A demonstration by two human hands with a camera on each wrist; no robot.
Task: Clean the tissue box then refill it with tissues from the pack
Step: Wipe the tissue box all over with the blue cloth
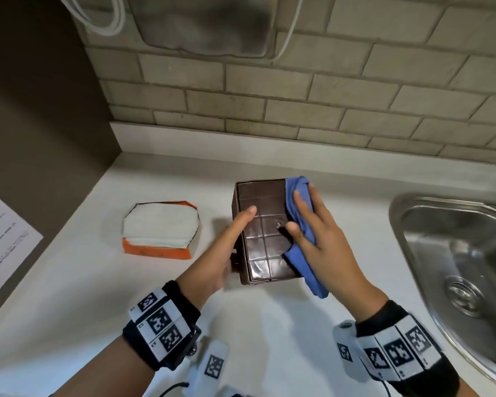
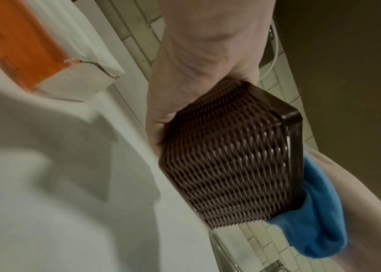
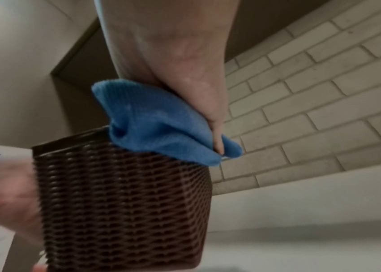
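The brown woven tissue box [image 1: 264, 233] stands on the white counter with a smooth gridded face turned up. My left hand [image 1: 229, 253] grips its left side, thumb lying across the top; the woven wall [image 2: 226, 165] fills the left wrist view. My right hand [image 1: 321, 239] holds a blue cloth [image 1: 291, 202] and presses it on the right part of the top face. The cloth [image 3: 161, 121] bunches under that hand and hangs over the box's right edge [image 3: 119, 202]. The opened orange tissue pack [image 1: 161, 227] lies to the left, with white tissues showing.
A steel sink [image 1: 453, 253] is set into the counter at the right. A printed sheet [image 1: 0, 239] lies at the far left. A tiled wall runs behind, with white cables and a grey object hanging above. Bare counter [image 1: 269, 325] lies in front of the box.
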